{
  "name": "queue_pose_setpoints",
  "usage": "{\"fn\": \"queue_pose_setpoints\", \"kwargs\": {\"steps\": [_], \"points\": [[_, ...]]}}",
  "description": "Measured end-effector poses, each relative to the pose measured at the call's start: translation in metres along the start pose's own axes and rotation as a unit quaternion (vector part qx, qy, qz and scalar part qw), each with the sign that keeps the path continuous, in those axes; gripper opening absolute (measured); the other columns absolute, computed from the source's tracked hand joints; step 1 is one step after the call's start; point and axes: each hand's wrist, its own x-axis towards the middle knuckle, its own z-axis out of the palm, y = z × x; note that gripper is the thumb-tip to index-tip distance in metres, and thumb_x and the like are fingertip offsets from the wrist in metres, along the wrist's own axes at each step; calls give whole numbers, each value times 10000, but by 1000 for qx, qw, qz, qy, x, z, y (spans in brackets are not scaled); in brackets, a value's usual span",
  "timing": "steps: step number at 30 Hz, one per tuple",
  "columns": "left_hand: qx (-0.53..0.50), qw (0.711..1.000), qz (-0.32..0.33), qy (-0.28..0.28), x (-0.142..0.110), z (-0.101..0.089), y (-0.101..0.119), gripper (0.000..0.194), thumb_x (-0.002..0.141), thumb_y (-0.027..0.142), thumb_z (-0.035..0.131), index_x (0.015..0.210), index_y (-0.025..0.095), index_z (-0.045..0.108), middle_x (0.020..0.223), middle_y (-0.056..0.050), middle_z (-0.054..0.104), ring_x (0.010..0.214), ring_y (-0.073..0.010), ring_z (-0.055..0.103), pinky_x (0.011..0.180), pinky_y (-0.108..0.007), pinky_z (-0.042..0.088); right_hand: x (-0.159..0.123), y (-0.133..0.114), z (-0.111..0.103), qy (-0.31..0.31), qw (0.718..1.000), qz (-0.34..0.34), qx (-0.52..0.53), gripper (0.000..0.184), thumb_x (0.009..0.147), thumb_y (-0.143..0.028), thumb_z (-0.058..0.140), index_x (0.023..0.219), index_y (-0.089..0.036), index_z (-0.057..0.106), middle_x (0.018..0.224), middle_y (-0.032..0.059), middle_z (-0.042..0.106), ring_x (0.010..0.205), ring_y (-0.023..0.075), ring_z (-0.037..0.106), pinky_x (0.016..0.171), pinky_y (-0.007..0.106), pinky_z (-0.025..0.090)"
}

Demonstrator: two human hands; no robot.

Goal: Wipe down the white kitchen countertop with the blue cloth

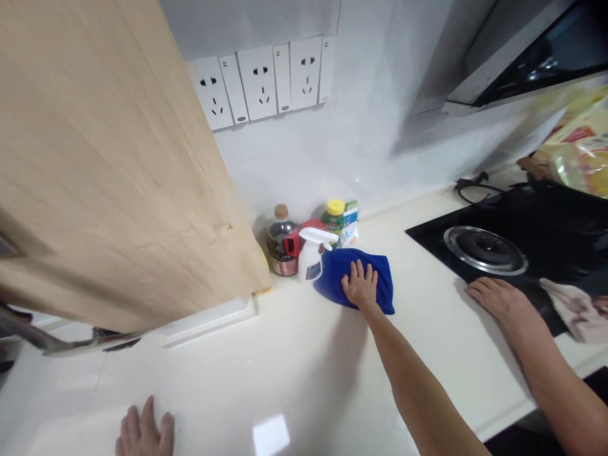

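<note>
A blue cloth (332, 278) lies spread on the white countertop (213, 386), against the foot of a white spray bottle (311, 256). My right hand (361, 285) rests palm down on the cloth, fingers spread and pressing on it. At the bottom left, partly cut off by the frame, my left hand (145, 434) lies on the bare counter with its fingers apart, holding nothing. Behind the spray bottle stand a dark bottle with a brown cap (281, 231), a green jar with a yellow lid (335, 215) and a small packet (350, 225).
Another person's hand (498, 301) rests at the edge of the black cooktop (427, 234), near a pale stained rag (572, 307). A wooden cabinet panel (118, 158) hangs at the upper left. Wall sockets (259, 82) sit above the bottles; yellow bags (584, 145) stand far right.
</note>
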Motion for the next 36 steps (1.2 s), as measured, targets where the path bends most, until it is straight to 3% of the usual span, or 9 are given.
{"fn": "queue_pose_setpoints", "kwargs": {"steps": [5, 12, 17, 23, 28, 30, 33, 36], "points": [[-5, 1000, -12, -14, -3, -8, 7, 761, 924, 553, 223, 1487, 85, 433, 1603, -257, 281, 1521, -393, 192, 1209, -583, 202, -44, 7, -9, 17, 999, -19, 23, 650, 950, -391, 314, 1522, -87, 373, 1596, 157, 367, 1488, 401, 210, 1197, 604, 212], [-34, 998, 26, 53, -14, -12, 12, 674, 943, 460, 297, 1471, 70, 449, 1587, -276, 302, 1505, -394, 223, 1185, -601, 235, -156, 10, -37, 25, 999, -43, 11, 642, 948, -363, 327, 1512, -61, 380, 1598, 179, 355, 1507, 405, 194, 1184, 632, 237], [-49, 993, 47, 101, -19, -8, 9, 615, 955, 399, 356, 1467, 74, 457, 1590, -269, 305, 1516, -385, 198, 1182, -603, 231, -245, -21, -59, 9, 995, -95, 25, 640, 955, -354, 331, 1524, -61, 357, 1606, 192, 331, 1523, 404, 169, 1176, 646, 264], [-61, 995, 30, 71, -20, 3, -3, 601, 965, 387, 385, 1472, 72, 457, 1589, -282, 305, 1521, -399, 182, 1193, -609, 205, -333, -92, -77, -25, 983, -160, 84, 655, 926, -308, 406, 1518, -31, 359, 1620, 216, 271, 1533, 425, 100, 1196, 687, 202], [-75, 995, 31, 56, -21, 2, -10, 600, 964, 382, 403, 1474, 69, 456, 1609, -285, 259, 1522, -413, 171, 1207, -604, 178, -366, -182, -93, -66, 960, -217, 162, 686, 892, -296, 478, 1540, -108, 349, 1626, 180, 270, 1523, 457, 106, 1158, 762, 181], [-81, 995, 29, 43, -20, 1, -11, 611, 965, 391, 412, 1487, 75, 437, 1617, -284, 238, 1524, -419, 159, 1209, -609, 166, -367, -204, -100, -94, 952, -242, 165, 676, 886, -304, 495, 1522, -106, 384, 1625, 175, 279, 1514, 466, 141, 1166, 744, 182], [-98, 995, 25, 12, -25, 2, -3, 633, 961, 414, 430, 1482, 54, 434, 1617, -292, 230, 1523, -444, 132, 1206, -632, 154, -362, -203, -108, -118, 943, -258, 171, 619, 889, -280, 483, 1487, -127, 443, 1596, 160, 365, 1495, 408, 257, 1189, 652, 239], [-134, 984, 113, -30, -47, 9, 19, 586, 973, 397, 405, 1444, 57, 477, 1608, -260, 287, 1525, -403, 173, 1210, -600, 214, -359, -162, -109, -84, 949, -220, 208, 570, 904, -230, 431, 1466, -133, 453, 1531, 169, 461, 1446, 311, 377, 1188, 574, 304]]}}
